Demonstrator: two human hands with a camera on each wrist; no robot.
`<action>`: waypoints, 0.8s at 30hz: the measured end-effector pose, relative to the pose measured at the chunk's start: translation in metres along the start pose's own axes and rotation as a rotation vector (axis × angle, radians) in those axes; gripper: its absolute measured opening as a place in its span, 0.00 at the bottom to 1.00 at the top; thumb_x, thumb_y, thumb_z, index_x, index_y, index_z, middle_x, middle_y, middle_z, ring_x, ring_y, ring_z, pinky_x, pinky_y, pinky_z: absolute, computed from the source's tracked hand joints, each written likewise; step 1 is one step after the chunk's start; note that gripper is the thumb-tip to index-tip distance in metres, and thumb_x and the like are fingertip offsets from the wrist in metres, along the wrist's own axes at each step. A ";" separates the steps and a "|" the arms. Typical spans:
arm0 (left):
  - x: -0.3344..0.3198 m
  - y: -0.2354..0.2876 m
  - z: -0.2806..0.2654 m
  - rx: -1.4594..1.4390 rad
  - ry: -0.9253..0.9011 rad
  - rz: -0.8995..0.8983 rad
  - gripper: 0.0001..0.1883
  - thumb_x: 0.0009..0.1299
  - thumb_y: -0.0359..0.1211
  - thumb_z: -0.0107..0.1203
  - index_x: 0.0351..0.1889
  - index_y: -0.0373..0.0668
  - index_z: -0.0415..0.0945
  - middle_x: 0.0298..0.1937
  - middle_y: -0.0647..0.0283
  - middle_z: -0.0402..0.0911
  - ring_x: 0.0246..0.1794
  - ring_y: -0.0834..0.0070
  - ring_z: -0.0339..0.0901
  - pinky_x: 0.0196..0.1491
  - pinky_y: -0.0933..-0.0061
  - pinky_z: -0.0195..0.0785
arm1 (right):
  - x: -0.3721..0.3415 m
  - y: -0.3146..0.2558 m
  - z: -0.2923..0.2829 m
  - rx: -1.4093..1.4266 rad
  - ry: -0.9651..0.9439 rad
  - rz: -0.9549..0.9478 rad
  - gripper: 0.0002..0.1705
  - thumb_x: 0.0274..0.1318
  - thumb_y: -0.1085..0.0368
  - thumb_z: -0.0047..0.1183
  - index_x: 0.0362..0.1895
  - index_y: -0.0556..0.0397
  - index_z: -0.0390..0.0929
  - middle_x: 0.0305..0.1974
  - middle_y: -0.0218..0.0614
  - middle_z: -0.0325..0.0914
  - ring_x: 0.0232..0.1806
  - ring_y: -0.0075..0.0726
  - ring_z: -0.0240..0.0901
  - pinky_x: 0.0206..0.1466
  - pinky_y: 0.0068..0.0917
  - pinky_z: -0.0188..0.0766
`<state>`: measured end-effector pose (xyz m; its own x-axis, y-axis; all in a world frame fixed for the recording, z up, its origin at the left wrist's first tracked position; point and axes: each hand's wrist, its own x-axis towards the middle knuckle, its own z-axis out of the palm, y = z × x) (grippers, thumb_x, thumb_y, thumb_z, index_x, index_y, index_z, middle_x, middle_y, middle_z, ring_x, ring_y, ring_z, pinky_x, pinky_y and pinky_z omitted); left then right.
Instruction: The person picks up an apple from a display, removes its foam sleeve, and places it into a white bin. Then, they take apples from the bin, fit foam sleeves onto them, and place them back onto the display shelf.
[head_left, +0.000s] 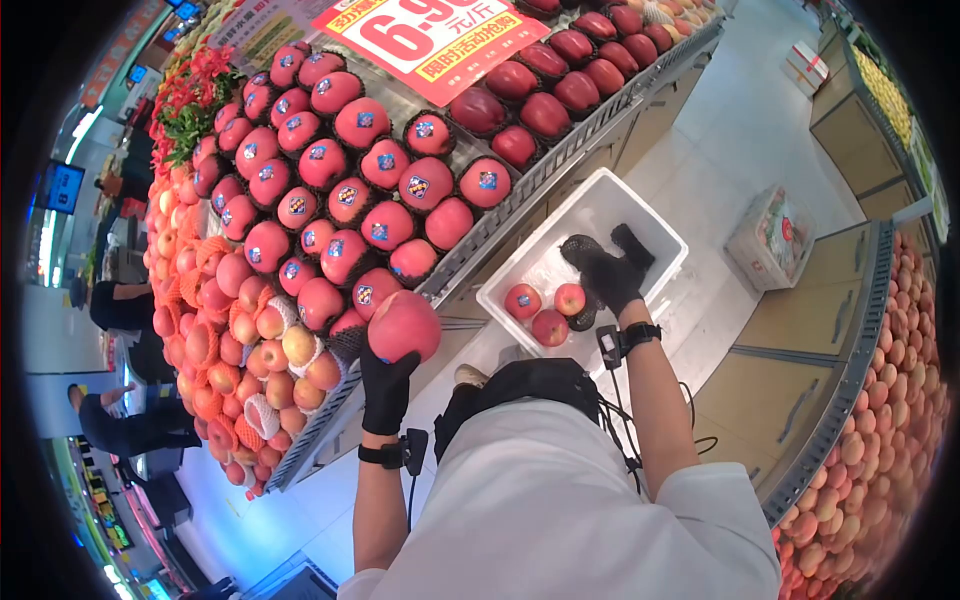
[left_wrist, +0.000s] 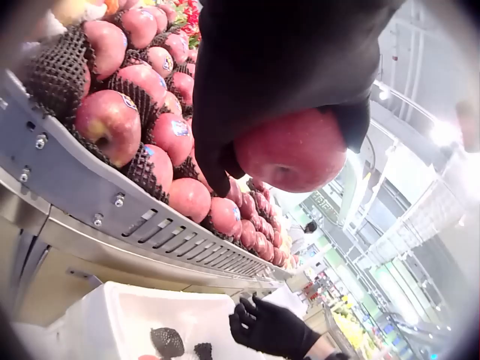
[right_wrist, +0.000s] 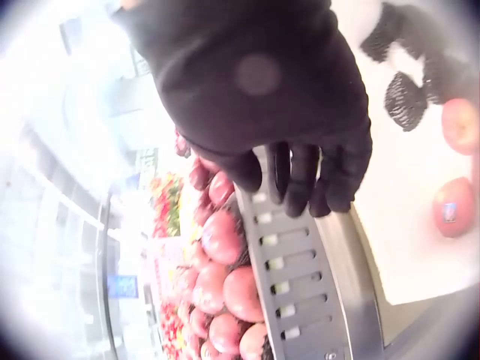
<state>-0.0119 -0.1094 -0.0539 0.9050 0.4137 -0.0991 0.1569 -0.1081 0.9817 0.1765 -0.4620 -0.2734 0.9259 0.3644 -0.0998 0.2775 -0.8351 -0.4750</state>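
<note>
Apples (head_left: pixel 425 186) sit in rows at the upper left of the head view. Near the middle, the gloved left hand (head_left: pixel 387 388) points up and holds a big red apple (head_left: pixel 404 328). The left arm (head_left: pixel 380 505) goes straight up from the bottom. The right arm (head_left: pixel 657 400) leans up and left to the right hand (head_left: pixel 612 278), over a white bin (head_left: pixel 525 268) with three more apples (head_left: pixel 549 327) inside.

In the left wrist view, the left hand comes down from the top, fingers curled round the big red apple.

In the right wrist view, the right hand hangs from the top, fingers loosely bent, tips down, small gaps between. Black nets (right_wrist: pixel 406 100) lie at the upper right.
</note>
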 end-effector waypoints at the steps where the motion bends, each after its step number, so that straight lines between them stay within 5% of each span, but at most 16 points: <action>1: -0.002 -0.006 -0.004 -0.061 0.000 -0.015 0.38 0.56 0.31 0.64 0.67 0.36 0.64 0.60 0.58 0.74 0.60 0.67 0.72 0.63 0.65 0.64 | -0.002 0.009 0.003 0.043 0.012 0.075 0.10 0.60 0.65 0.50 0.41 0.57 0.79 0.37 0.42 0.82 0.36 0.40 0.80 0.42 0.32 0.77; 3: -0.004 -0.025 -0.013 -0.180 -0.001 -0.046 0.37 0.58 0.31 0.62 0.67 0.36 0.63 0.60 0.59 0.74 0.60 0.68 0.71 0.63 0.66 0.64 | -0.004 0.028 0.018 0.128 0.036 0.227 0.18 0.59 0.52 0.57 0.29 0.55 0.81 0.28 0.39 0.82 0.27 0.39 0.78 0.34 0.35 0.74; 5: -0.007 -0.032 -0.015 -0.277 0.002 -0.086 0.37 0.59 0.32 0.62 0.68 0.36 0.63 0.60 0.59 0.74 0.60 0.69 0.71 0.63 0.67 0.64 | -0.007 0.049 0.041 0.549 0.146 0.324 0.19 0.60 0.51 0.54 0.32 0.55 0.81 0.32 0.43 0.82 0.32 0.42 0.79 0.36 0.36 0.73; 8: -0.012 -0.034 -0.017 -0.312 0.000 -0.112 0.36 0.60 0.34 0.61 0.68 0.36 0.63 0.60 0.60 0.73 0.60 0.70 0.71 0.62 0.67 0.65 | 0.003 0.098 0.134 0.987 0.334 0.129 0.17 0.58 0.53 0.54 0.35 0.56 0.80 0.38 0.45 0.81 0.39 0.44 0.78 0.42 0.38 0.73; 10: -0.015 -0.036 -0.020 -0.322 -0.012 -0.131 0.37 0.60 0.35 0.62 0.68 0.36 0.63 0.61 0.59 0.73 0.61 0.69 0.71 0.62 0.67 0.65 | 0.004 0.092 0.136 0.644 0.230 -0.031 0.21 0.54 0.51 0.58 0.41 0.56 0.78 0.41 0.46 0.80 0.42 0.47 0.78 0.46 0.41 0.74; 12: -0.016 -0.040 -0.024 -0.359 -0.028 -0.159 0.38 0.61 0.36 0.64 0.68 0.36 0.62 0.62 0.59 0.72 0.62 0.67 0.71 0.62 0.65 0.66 | 0.006 0.086 0.122 -0.262 -0.109 -0.102 0.33 0.47 0.45 0.65 0.49 0.58 0.77 0.43 0.48 0.79 0.42 0.51 0.78 0.50 0.44 0.77; 13: -0.017 -0.039 -0.023 -0.399 -0.031 -0.158 0.39 0.61 0.37 0.65 0.69 0.36 0.61 0.63 0.58 0.71 0.63 0.66 0.70 0.63 0.63 0.65 | 0.003 0.076 0.122 -0.221 0.029 -0.085 0.31 0.48 0.47 0.64 0.51 0.55 0.76 0.45 0.47 0.79 0.44 0.50 0.77 0.52 0.42 0.75; 20: -0.023 -0.029 -0.020 -0.528 -0.011 -0.211 0.45 0.59 0.40 0.69 0.71 0.37 0.57 0.67 0.56 0.66 0.69 0.61 0.65 0.69 0.58 0.61 | -0.029 0.060 0.192 0.128 -0.221 0.271 0.27 0.49 0.53 0.64 0.54 0.46 0.75 0.49 0.44 0.79 0.44 0.48 0.79 0.46 0.42 0.77; 24: -0.027 -0.035 -0.030 -0.485 0.011 -0.245 0.44 0.60 0.39 0.69 0.71 0.37 0.57 0.68 0.57 0.66 0.69 0.62 0.65 0.70 0.57 0.60 | -0.038 0.061 0.218 0.212 -0.160 0.343 0.27 0.49 0.57 0.64 0.55 0.40 0.75 0.51 0.42 0.80 0.45 0.47 0.81 0.43 0.42 0.78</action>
<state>-0.0535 -0.0895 -0.0806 0.8602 0.3840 -0.3356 0.1601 0.4215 0.8926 0.1022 -0.4373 -0.4896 0.8992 0.1543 -0.4095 -0.1134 -0.8217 -0.5586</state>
